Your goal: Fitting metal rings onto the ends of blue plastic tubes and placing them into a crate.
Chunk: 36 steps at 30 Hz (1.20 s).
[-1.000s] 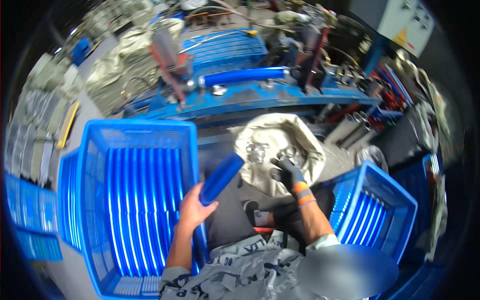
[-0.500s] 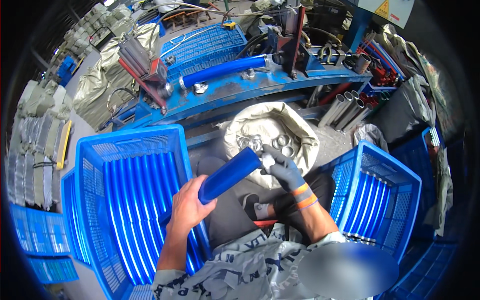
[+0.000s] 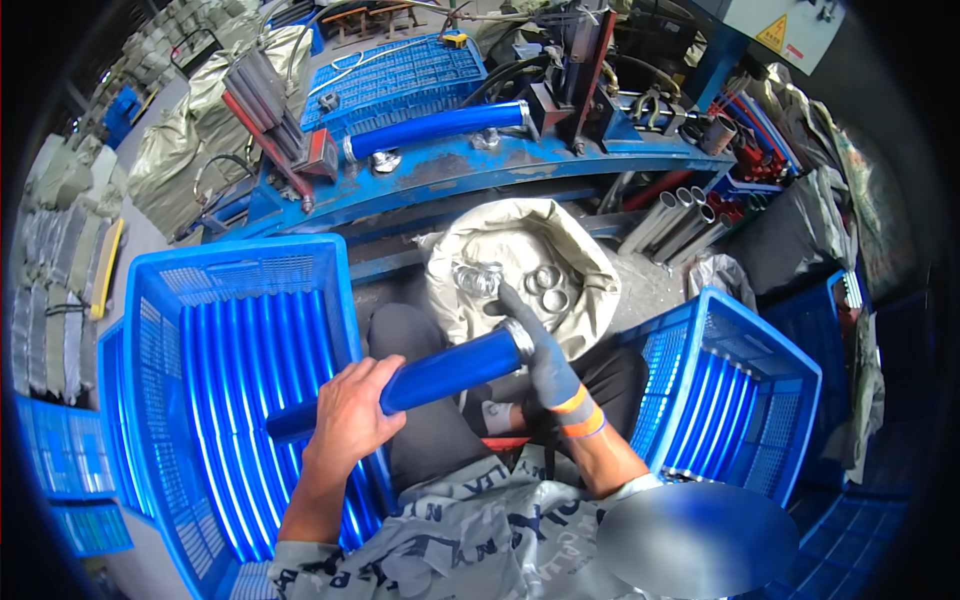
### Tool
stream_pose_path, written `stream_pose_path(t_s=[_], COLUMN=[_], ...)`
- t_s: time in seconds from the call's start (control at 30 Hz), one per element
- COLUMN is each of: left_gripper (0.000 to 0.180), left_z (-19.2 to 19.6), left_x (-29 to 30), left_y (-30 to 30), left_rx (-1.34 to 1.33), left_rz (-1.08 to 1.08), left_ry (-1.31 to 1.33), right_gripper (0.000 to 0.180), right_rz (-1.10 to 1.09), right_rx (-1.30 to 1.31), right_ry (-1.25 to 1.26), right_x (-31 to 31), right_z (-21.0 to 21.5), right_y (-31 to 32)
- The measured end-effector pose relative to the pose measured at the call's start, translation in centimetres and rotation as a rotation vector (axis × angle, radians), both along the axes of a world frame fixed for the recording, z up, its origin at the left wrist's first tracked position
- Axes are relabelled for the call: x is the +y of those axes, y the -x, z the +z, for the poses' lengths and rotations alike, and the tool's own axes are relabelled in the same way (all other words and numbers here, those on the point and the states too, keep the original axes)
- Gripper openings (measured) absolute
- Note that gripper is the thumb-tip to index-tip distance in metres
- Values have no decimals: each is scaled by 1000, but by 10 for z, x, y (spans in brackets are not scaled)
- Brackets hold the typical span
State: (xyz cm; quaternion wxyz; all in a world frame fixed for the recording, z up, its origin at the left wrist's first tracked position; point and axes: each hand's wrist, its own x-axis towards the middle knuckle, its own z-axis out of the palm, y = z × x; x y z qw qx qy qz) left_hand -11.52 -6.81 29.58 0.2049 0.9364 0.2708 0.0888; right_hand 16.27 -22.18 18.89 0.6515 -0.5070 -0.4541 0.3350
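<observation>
While the sack [image 3: 592, 265] holds rings [image 3: 478, 280], crates [image 3: 240, 255] hold tubes [image 3: 250, 400].

the tube [image 3: 455, 368] is blue, its end ring [image 3: 520, 338] silver, the gloved right hand [image 3: 546, 362] grey with orange bands [image 3: 573, 404], the sack [image 3: 597, 287] cream, and the shirt [image 3: 460, 530] dark-lettered grey.

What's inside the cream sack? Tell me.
The cream sack holds silvery rings, bunched at the left and loose at the right. The gloved right hand hides part of the sack's near side; anything beneath the rings is covered.
</observation>
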Motion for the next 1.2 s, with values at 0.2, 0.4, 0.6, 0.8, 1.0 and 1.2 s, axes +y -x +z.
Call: stream_pose_path(t_s=[0.2, 0.4, 0.6, 0.8, 1.0, 1.2], left_gripper=[67, 67, 66, 64, 82, 63], left_z=[-13, -28, -35, -30, -15, -1], left_x=[-4, -5, -7, 7, 8, 21], left_y=[1, -2, -4, 27, 80, 76], left_rx=[-2, -19, -5, -335, -487, -1199], left_rz=[10, 23, 135, 277, 239, 314], left_ry=[54, 49, -1, 389, 779, 867], right_gripper=[110, 108, 100, 54, 26, 33], right_rz=[136, 50, 26, -321, -298, -490], right_rx=[136, 19, -156, -787, -1414, -1064], right_ry=[41, 46, 101, 438, 1059, 290], right_x=[-14, -12, 3, 36, 36, -3], right_z=[8, -5, -10, -177, -285, -280], right_y=[6, 9, 1, -148, -186, -209])
